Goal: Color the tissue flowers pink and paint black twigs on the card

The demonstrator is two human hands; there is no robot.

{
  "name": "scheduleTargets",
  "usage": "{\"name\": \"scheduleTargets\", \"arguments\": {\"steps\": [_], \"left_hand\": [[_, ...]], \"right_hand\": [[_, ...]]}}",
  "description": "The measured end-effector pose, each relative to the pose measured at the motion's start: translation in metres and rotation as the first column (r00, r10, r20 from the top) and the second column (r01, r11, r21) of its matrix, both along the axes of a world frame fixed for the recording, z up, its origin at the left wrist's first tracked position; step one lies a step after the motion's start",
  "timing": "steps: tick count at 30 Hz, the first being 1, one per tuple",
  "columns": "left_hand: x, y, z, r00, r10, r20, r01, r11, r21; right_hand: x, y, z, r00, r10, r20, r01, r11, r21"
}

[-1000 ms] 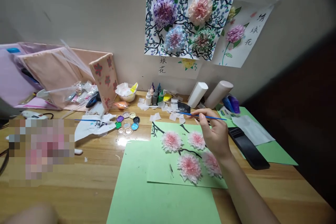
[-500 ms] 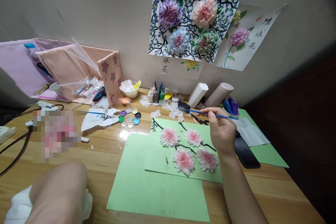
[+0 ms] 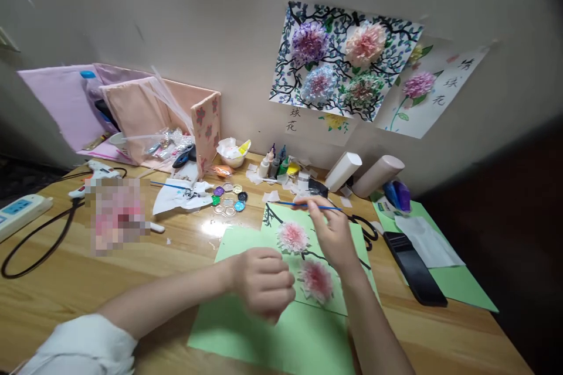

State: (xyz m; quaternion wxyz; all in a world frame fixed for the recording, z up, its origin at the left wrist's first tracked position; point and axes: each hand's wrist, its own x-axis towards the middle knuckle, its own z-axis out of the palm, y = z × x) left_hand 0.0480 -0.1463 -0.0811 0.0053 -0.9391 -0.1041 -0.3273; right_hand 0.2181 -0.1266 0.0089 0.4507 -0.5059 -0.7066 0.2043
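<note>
My right hand (image 3: 332, 234) grips a paintbrush (image 3: 310, 205) with a thin blue handle, lying nearly level over the top edge of the green paper (image 3: 271, 249). Tufted pink-and-white paper flowers sit on that sheet, one (image 3: 292, 237) at upper left and one (image 3: 317, 281) below it, joined by black painted branches. My right hand and forearm cover the sheet's right part. Above the paper's left edge, my left hand (image 3: 264, 284) is curled in a fist, back upward and slightly blurred; its palm is hidden. A larger green sheet (image 3: 237, 334) lies underneath.
A paint palette (image 3: 227, 202), a paper tissue (image 3: 176, 198) and paint bottles (image 3: 275, 165) are behind the paper. Scissors (image 3: 368, 231) and a black phone (image 3: 416, 269) lie to the right. At left are a glue gun (image 3: 99, 173) and a power strip (image 3: 24, 214).
My left arm has swung in from the left, bringing the curled hand over the paper. My right hand has shifted left with the paintbrush. The view has turned slightly.
</note>
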Motion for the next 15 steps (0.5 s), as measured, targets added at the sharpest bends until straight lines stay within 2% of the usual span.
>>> {"name": "scheduleTargets", "arguments": {"steps": [2,3,8,11,15], "left_hand": [[0.004,0.002,-0.012,0.979,-0.198,0.040,0.192,0.974,0.121],[0.007,0.003,-0.020,0.967,-0.239,0.083,0.224,0.961,0.165],[0.016,0.006,-0.051,0.977,-0.179,0.114,0.167,0.980,0.113],[0.013,0.012,-0.056,0.986,-0.118,0.118,0.113,0.992,0.055],[0.007,0.018,-0.054,0.991,-0.063,0.118,0.065,0.998,-0.014]], "right_hand": [[-0.025,0.013,-0.012,0.994,0.043,0.104,-0.040,0.999,-0.027],[-0.036,0.020,-0.018,0.985,0.054,0.166,-0.048,0.998,-0.039],[-0.074,0.050,-0.047,0.969,0.083,0.231,-0.062,0.994,-0.094],[-0.082,0.059,-0.057,0.964,0.097,0.246,-0.066,0.989,-0.130],[-0.087,0.068,-0.062,0.959,0.105,0.264,-0.064,0.985,-0.159]]}}
